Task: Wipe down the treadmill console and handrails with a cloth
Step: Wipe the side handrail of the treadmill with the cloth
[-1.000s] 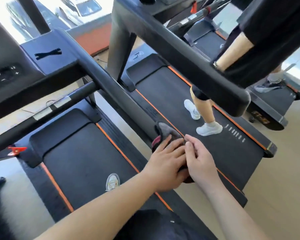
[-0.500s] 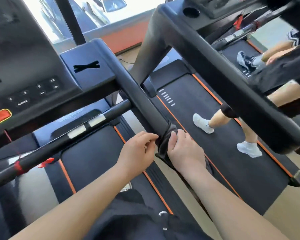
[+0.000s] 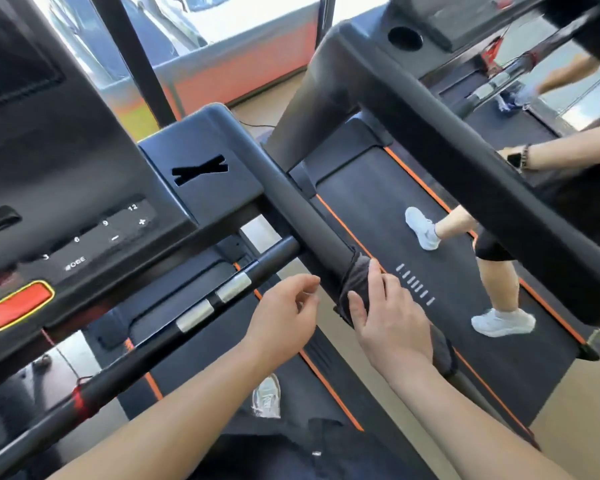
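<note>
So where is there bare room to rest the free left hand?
Bare handrail runs between the cloth and console; the crossbar is free either side of its silver sensors. It is crowded where the right hand presses the cloth.

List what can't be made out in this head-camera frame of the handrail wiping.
- Cloth on the handrail: the right hand covers most of it, so how far it wraps underneath is hidden.
- Left hand: open beside the rail; any contact with it can't be told.
- Console: button labels blurred; screen cut by the left and top edges.
- Person on the next treadmill: mostly hidden behind its handrail.
</note>
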The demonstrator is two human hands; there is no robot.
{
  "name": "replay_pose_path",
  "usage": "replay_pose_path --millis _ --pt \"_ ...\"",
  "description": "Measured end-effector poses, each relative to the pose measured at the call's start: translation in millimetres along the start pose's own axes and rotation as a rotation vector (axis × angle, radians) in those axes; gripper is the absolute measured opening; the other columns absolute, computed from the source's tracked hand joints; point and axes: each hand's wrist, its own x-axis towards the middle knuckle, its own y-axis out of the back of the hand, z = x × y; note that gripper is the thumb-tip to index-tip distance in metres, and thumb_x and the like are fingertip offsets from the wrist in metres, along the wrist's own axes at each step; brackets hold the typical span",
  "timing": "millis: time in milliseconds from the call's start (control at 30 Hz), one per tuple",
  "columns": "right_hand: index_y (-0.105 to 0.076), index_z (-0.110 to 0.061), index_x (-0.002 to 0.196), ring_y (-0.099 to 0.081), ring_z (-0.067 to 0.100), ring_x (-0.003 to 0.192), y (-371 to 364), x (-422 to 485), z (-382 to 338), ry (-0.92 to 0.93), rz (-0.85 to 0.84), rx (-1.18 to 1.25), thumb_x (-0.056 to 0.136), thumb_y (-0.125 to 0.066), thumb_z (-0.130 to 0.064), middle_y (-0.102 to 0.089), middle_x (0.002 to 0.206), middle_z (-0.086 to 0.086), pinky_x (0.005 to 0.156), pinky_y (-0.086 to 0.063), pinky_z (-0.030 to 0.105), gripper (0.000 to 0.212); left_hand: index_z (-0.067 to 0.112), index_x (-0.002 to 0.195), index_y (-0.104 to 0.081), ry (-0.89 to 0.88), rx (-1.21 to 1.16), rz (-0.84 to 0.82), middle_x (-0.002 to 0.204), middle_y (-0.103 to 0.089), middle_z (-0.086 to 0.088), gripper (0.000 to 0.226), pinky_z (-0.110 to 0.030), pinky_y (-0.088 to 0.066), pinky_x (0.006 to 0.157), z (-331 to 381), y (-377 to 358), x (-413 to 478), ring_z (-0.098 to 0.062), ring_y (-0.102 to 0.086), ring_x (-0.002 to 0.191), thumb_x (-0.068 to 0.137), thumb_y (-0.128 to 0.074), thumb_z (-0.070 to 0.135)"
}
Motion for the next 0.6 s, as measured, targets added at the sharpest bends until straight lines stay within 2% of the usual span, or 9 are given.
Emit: replay_pose_path --millis 167,267,433,500,600 --pt "-0.027 -0.023 0.158 -0.062 0.032 0.094 -1.5 63.0 -49.6 0.096 0.026 0.024 0.101 -0.034 -0.059 -0.053 0.137 0.010 0.060 -0.052 0.041 0.068 0.025 0.119 -0.071 -0.042 -0.020 0.065 0.107 -0.072 0.018 0.024 -0.024 -0.054 0.088 -7.6 22.3 -0.3 0.002 -0.065 0.091 0.099 -0.060 0.019" --pt "-0.027 -0.031 0.158 -0.061 0.031 0.107 -2.9 70.2 -52.9 0.125 0.025 0.084 0.101 -0.038 -0.058 -0.049 0.146 0.008 0.071 -0.055 0.043 0.065 0.024 0.120 -0.072 -0.053 -0.053 0.089 0.111 -0.073 0.017 0.024 -0.022 -0.053 0.090 -10.6 30.0 -4.4 0.002 -0.065 0.097 0.101 -0.059 0.019" --pt "-0.035 -0.027 0.157 -0.052 0.033 0.127 -6.8 36.2 -24.6 0.214 0.049 0.077 0.102 -0.044 -0.046 -0.038 0.159 0.014 0.090 -0.052 0.046 0.059 0.023 0.112 -0.075 -0.073 -0.093 0.134 0.099 -0.072 0.020 0.021 -0.012 -0.044 0.078 -13.6 33.2 -7.5 0.008 -0.060 0.080 0.099 -0.061 0.014" --pt "-0.034 -0.027 0.157 -0.051 0.035 0.126 -7.0 28.0 -23.6 0.206 0.038 0.030 0.102 -0.044 -0.045 -0.036 0.159 0.016 0.092 -0.051 0.047 0.059 0.024 0.110 -0.076 -0.077 -0.096 0.149 0.094 -0.070 0.021 0.020 -0.011 -0.043 0.075 -13.7 35.9 -4.9 0.007 -0.059 0.076 0.099 -0.061 0.014" --pt "-0.029 -0.034 0.158 -0.055 0.035 0.121 2.0 49.3 -41.1 0.151 -0.022 0.055 0.103 -0.034 -0.050 -0.040 0.156 0.012 0.086 -0.054 0.047 0.057 0.025 0.109 -0.075 -0.095 -0.088 0.176 0.096 -0.070 0.021 0.019 -0.013 -0.045 0.076 -13.2 44.6 3.2 0.006 -0.060 0.079 0.099 -0.061 0.016"
